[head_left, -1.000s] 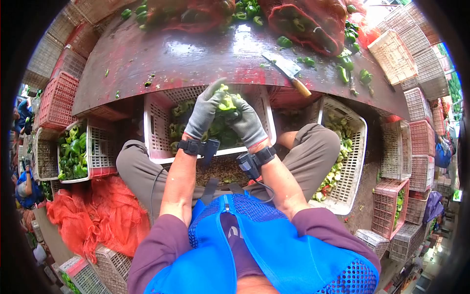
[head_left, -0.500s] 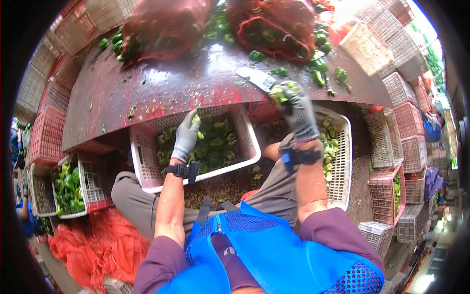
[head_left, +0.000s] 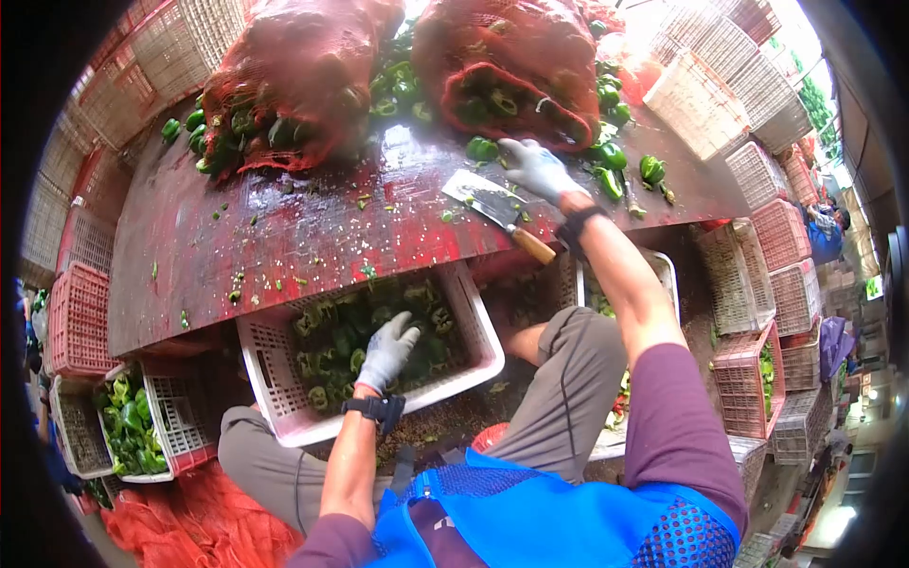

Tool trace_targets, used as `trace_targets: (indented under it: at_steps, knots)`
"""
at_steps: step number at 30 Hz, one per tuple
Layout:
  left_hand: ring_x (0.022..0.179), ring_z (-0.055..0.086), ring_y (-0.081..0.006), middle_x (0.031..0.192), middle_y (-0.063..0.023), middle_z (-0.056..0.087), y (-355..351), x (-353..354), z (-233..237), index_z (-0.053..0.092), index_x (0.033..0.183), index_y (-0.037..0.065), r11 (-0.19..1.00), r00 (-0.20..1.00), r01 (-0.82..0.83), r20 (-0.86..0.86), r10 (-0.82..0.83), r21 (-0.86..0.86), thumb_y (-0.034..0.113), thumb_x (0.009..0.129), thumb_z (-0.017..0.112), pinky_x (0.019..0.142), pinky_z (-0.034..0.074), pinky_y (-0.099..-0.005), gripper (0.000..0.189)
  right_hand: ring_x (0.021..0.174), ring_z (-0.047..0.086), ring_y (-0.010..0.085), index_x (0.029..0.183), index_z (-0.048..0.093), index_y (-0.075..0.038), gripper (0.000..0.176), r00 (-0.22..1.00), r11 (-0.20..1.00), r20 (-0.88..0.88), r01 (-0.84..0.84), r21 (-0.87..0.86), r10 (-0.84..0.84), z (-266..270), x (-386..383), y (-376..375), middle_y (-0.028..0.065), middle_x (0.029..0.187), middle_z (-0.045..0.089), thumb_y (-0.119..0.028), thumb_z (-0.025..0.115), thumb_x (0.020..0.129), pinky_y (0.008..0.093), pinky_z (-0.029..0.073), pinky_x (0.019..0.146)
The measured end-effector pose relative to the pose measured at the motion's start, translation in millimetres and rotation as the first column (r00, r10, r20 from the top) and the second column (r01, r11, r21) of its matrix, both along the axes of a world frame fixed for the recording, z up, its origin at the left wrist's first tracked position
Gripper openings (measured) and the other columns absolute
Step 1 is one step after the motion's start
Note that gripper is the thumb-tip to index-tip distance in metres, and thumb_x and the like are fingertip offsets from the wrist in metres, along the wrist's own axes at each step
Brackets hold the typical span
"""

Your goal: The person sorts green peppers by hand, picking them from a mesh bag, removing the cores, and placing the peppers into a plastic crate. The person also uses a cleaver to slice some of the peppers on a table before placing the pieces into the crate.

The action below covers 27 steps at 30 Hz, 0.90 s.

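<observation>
Right fingers (head_left: 519, 151): loosely parted, the tips right by a green bell pepper (head_left: 482, 149) on the tabletop; you may be touching it, but contact can't be told.
Left fingers (head_left: 405, 333): slightly spread, with no grip on anything that shows.
Crate before you: white, slatted plastic (head_left: 481, 317), tilted between your knees, bearing a layer of cut green peppers (head_left: 327, 355).
Crate at far left: white lattice walls (head_left: 180, 424), heaped with glossy whole-looking peppers (head_left: 133, 421).
Mesh sacks: two bulging red net bags (head_left: 294, 66) on the table, peppers showing through the weave.
Tabletop: dark, wet and shiny (head_left: 322, 213), red-stained, flecked with seeds and scraps.
Cleaver: broad flat blade (head_left: 485, 201), wooden handle, lying near your right wrist.
Right hand (head_left: 538, 170): gray-gloved, arm stretched far forward over the table.
Left hand (head_left: 388, 353): gray-gloved, above the cut peppers, forearm angled upward.
</observation>
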State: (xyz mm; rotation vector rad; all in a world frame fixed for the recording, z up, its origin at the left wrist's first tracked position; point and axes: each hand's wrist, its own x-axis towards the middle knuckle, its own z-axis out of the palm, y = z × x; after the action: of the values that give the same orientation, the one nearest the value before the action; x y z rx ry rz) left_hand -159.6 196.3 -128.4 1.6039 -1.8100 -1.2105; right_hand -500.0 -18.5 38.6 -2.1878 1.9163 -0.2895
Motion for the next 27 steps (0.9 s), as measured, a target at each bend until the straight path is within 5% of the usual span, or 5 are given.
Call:
trace_targets:
  at_steps: [8, 13, 17, 21, 27]
  knots:
    - [0.125, 0.057, -0.0334, 0.132, -0.0184, 0.061, 13, -2, 22, 0.058, 0.133, 0.004, 0.992, 0.998, 0.016, -0.068, -0.008, 0.122, 0.027, 0.095, 0.060, 0.104, 0.045, -0.0384, 0.045, 0.126, 0.055, 0.0375, 0.144, 0.049, -0.023, 0.061, 0.966, 0.979, -0.211, 0.174, 0.105, -0.149, -62, 44, -104, 0.0209, 0.135, 0.056, -0.032, 0.064, 0.085, 0.0460, 0.046, 0.103]
    - [0.096, 0.066, -0.0223, 0.118, -0.0135, 0.068, 10, -8, 25, 0.058, 0.132, 0.002, 0.968, 0.958, -0.092, -0.244, 0.149, 0.232, 0.024, 0.097, 0.059, 0.087, 0.051, -0.0325, 0.042, 0.109, 0.065, 0.0349, 0.134, 0.056, -0.014, 0.049, 0.941, 0.973, 0.250, 0.213, 0.082, -0.227, -61, 34, -118, 0.0186, 0.112, 0.068, -0.033, 0.063, 0.089, 0.0439, 0.051, 0.097]
    - [0.079, 0.061, -0.0094, 0.116, -0.0094, 0.065, -2, -15, 59, 0.040, 0.149, 0.006, 0.905, 0.701, -0.228, -0.585, 0.408, 0.358, 0.035, 0.101, 0.055, 0.067, 0.051, -0.0250, 0.058, 0.101, 0.066, 0.0255, 0.129, 0.056, -0.012, 0.040, -0.192, 0.719, 0.934, -0.689, 0.092, -0.303, -64, 70, -84, 0.0121, 0.111, 0.067, -0.027, 0.061, 0.093, 0.0400, 0.055, 0.087]
    - [0.116, 0.056, -0.0252, 0.155, -0.0167, 0.030, -16, -15, 89, 0.016, 0.157, 0.008, 0.901, 0.323, -0.203, -0.842, 0.432, 0.384, 0.064, 0.098, 0.043, 0.095, 0.047, -0.0409, 0.085, 0.103, 0.064, 0.0228, 0.140, 0.043, -0.010, 0.051, -0.344, 0.870, 0.911, -0.492, 0.033, -0.229, -32, 174, 64, 0.0086, 0.121, 0.060, -0.021, 0.059, 0.093, 0.0378, 0.055, 0.086]
    - [0.109, 0.061, -0.0238, 0.125, -0.0127, 0.059, -10, 3, 140, 0.041, 0.143, 0.004, 0.862, -0.039, -0.416, -0.953, 0.302, 0.290, 0.018, 0.107, 0.039, 0.094, 0.053, -0.0368, 0.039, 0.111, 0.057, 0.0208, 0.139, 0.041, -0.006, 0.059, 0.231, 0.982, 0.971, -0.190, -0.014, 0.058, -52, 236, 184, 0.0148, 0.126, 0.054, -0.014, 0.065, 0.086, 0.0343, 0.048, 0.097]
